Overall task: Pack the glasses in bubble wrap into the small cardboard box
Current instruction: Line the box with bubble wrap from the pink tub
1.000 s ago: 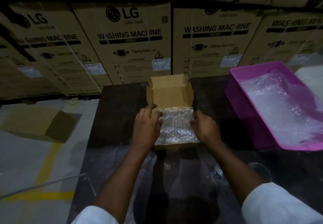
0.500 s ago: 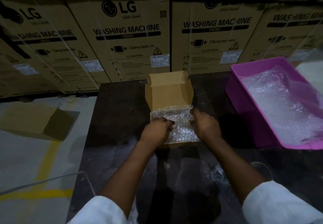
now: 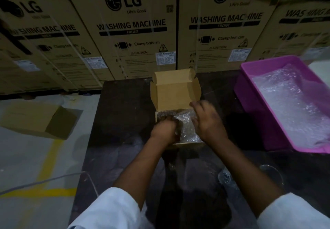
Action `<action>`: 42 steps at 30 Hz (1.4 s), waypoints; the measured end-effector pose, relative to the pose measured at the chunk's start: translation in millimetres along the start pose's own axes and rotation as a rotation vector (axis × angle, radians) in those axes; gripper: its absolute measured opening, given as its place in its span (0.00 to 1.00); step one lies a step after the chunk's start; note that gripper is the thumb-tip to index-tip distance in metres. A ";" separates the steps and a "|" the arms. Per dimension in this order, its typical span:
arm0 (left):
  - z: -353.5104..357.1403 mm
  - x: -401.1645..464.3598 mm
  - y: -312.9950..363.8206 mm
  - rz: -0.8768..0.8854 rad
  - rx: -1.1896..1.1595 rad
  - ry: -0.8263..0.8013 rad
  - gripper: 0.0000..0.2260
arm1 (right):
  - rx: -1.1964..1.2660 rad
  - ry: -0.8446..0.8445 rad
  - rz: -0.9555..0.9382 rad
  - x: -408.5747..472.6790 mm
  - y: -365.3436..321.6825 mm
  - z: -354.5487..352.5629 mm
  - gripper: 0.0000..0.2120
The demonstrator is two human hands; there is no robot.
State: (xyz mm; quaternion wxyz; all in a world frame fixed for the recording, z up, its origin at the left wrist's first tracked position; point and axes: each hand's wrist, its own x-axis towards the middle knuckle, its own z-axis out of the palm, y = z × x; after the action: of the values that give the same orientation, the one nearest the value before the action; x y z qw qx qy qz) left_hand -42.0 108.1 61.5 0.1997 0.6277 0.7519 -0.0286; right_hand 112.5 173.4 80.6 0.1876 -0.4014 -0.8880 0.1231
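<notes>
The small cardboard box (image 3: 176,93) stands open on the dark table (image 3: 125,112), its lid raised at the back. Bubble wrap (image 3: 188,130) fills the inside; I cannot make out any glass within it. My left hand (image 3: 164,132) is down in the box's left half, fingers curled into the wrap. My right hand (image 3: 207,121) lies along the box's right side, its fingers stretched toward the back right corner over the wrap. A bare clear glass (image 3: 226,177) lies on the table near my right forearm.
A pink plastic tub (image 3: 250,93) holding loose bubble wrap (image 3: 289,103) sits at the right of the table. Tall washing machine cartons (image 3: 132,26) wall off the back. An open cardboard box (image 3: 41,119) lies on the floor to the left.
My left hand moved from the box's left edge into the box and curled into the wrap. My right hand slid forward along the right side toward the lid. The wrap sits lower.
</notes>
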 end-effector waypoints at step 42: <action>-9.1 28.2 9.9 -0.055 0.138 -0.301 0.21 | -0.294 -0.764 0.113 33.8 -18.7 40.3 0.17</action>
State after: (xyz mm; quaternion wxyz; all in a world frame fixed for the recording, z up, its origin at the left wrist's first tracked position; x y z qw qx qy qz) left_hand -38.8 139.2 62.5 0.2658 0.6077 0.7266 -0.1793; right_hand 62.1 184.2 59.2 -0.2220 -0.3975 -0.8785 0.1451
